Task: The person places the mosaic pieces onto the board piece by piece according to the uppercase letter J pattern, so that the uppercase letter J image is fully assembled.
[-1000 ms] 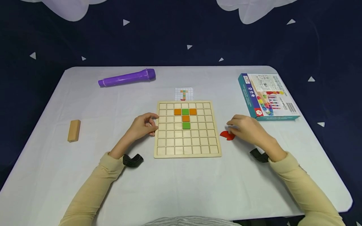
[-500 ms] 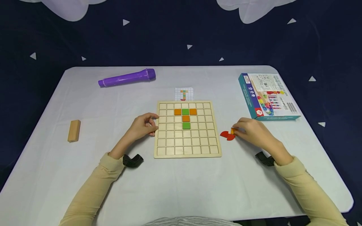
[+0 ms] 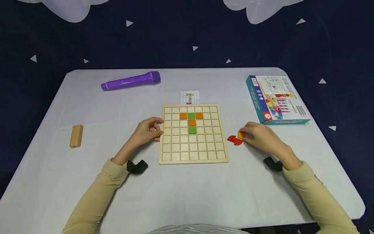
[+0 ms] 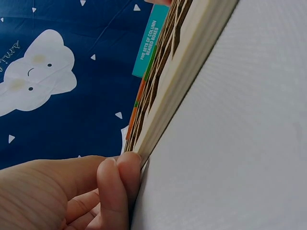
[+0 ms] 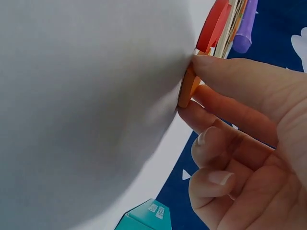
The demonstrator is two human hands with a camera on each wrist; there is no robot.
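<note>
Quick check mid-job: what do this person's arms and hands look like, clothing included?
Long, plain beige sleeves end near the wrists. The left hand and right hand wear no gloves. A curved black piece shows by each wrist.

On the table (image 3: pixel 175 195), a card (image 3: pixel 190 97) lies just behind the grid board (image 3: pixel 211 146). Left of the board are a block (image 3: pixel 76 136) and, farther back, a tube (image 3: pixel 130 81); right, loose pieces (image 3: pixel 238 142), with a box (image 3: pixel 279 100) farther back.

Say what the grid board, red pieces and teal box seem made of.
Grid board: probably matte wood, given its pale tan, bare edges.
Red pieces: smooth, evenly coloured; painted wood or plastic, unclear.
Teal box: likely smooth cardboard, with printed panels and crisp edges.
</note>
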